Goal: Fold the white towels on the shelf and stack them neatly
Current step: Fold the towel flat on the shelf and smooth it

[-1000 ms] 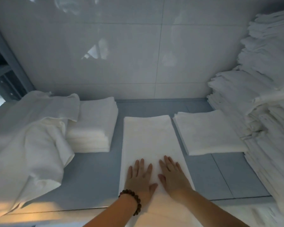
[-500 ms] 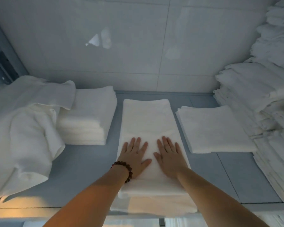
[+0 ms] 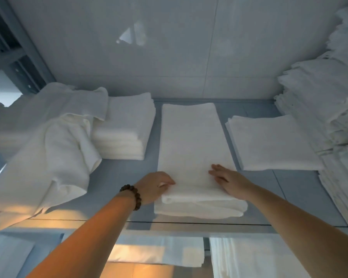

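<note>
A long white towel [image 3: 191,141], folded into a narrow strip, lies lengthwise in the middle of the grey shelf [image 3: 119,173]. Its near end is doubled into a thick fold at the shelf's front edge. My left hand [image 3: 155,185], with a bead bracelet on the wrist, grips the left side of that fold, thumb on top. My right hand [image 3: 227,179] rests flat on the towel's right side with straight fingers.
A stack of folded towels [image 3: 127,127] stands left of the strip, with loose unfolded towels [image 3: 48,147] heaped beyond it. A flat folded towel [image 3: 269,141] lies to the right, beside a tall pile [image 3: 329,117]. More white cloth [image 3: 159,251] lies on the lower shelf.
My hands have slid apart from the towel's middle to its two sides near the front. The left hand has curled onto the edge, and the near end now lies doubled on the shelf.
</note>
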Demonstrator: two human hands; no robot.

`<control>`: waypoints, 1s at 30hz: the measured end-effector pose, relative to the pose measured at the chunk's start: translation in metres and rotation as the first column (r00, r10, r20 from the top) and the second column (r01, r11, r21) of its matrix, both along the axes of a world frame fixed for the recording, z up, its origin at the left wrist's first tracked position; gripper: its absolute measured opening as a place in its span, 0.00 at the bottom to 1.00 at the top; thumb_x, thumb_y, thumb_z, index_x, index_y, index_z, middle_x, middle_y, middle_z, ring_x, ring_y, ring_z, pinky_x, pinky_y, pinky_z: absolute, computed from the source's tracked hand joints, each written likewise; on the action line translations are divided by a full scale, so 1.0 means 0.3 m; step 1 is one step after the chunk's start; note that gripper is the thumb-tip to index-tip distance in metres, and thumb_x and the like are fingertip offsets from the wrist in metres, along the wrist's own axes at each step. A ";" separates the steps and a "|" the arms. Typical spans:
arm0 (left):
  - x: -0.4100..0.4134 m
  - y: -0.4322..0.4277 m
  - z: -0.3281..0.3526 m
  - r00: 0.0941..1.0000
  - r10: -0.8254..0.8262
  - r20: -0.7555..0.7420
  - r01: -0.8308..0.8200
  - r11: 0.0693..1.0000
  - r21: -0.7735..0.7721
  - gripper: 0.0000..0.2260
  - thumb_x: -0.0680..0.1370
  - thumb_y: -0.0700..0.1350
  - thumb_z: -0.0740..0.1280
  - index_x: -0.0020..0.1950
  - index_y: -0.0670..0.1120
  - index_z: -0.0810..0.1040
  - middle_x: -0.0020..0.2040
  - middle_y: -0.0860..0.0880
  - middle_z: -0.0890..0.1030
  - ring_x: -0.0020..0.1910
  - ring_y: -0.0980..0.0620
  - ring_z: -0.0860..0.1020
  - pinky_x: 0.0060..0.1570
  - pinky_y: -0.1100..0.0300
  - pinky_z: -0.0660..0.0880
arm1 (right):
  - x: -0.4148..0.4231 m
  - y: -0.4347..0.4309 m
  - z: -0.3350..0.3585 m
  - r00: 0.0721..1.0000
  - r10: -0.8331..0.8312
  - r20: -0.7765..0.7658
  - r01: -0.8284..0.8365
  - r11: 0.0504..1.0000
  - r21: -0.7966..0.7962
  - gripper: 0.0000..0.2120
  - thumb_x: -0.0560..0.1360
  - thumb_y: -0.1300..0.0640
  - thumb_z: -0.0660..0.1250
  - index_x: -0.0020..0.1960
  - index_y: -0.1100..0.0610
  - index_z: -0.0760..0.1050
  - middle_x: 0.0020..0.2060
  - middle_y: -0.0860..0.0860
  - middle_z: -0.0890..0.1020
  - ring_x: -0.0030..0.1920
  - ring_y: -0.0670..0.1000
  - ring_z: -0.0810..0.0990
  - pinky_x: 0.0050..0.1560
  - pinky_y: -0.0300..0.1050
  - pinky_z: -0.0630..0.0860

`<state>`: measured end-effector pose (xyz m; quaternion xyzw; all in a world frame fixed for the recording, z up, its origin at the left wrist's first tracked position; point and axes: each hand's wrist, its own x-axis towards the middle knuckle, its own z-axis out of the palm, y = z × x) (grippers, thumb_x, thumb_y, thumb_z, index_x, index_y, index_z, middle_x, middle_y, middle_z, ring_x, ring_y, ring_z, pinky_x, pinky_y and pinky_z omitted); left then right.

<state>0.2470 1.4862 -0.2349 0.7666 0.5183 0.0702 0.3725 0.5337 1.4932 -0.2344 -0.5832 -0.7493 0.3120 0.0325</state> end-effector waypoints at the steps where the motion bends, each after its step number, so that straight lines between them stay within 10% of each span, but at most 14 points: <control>1: -0.023 -0.030 0.004 0.999 -0.011 -0.040 0.011 1.000 0.006 0.15 0.80 0.39 0.58 0.64 0.49 0.74 0.64 0.53 0.72 0.63 0.57 0.69 0.65 0.68 0.60 | 0.012 -0.037 0.015 1.000 -0.013 -0.003 0.013 1.000 -0.017 0.18 0.82 0.57 0.53 0.72 0.55 0.66 0.75 0.50 0.58 0.75 0.48 0.55 0.72 0.37 0.47; 15: 0.062 -0.104 0.030 0.949 0.302 0.090 -0.315 0.925 0.215 0.08 0.73 0.38 0.67 0.41 0.49 0.71 0.38 0.50 0.76 0.38 0.51 0.75 0.37 0.64 0.70 | 0.093 -0.284 0.023 0.984 -0.081 0.156 0.036 0.961 0.273 0.21 0.66 0.51 0.74 0.55 0.56 0.73 0.52 0.49 0.72 0.52 0.52 0.70 0.51 0.47 0.70; 20: 0.103 -0.108 0.071 0.890 0.408 0.206 -0.451 0.853 0.261 0.08 0.76 0.40 0.62 0.44 0.52 0.66 0.30 0.48 0.74 0.30 0.47 0.76 0.31 0.55 0.74 | 0.079 -0.310 0.005 0.968 -0.250 0.037 0.215 0.891 0.400 0.08 0.69 0.61 0.68 0.44 0.59 0.70 0.39 0.51 0.72 0.39 0.54 0.71 0.36 0.44 0.66; 30: 0.127 -0.214 0.070 0.788 0.608 0.102 -0.580 0.675 0.456 0.04 0.78 0.43 0.59 0.50 0.50 0.70 0.29 0.51 0.73 0.27 0.51 0.72 0.26 0.62 0.64 | 0.053 -0.347 -0.003 0.774 -0.582 -0.250 0.633 0.715 0.297 0.15 0.68 0.65 0.65 0.33 0.54 0.60 0.24 0.48 0.66 0.26 0.51 0.64 0.27 0.42 0.61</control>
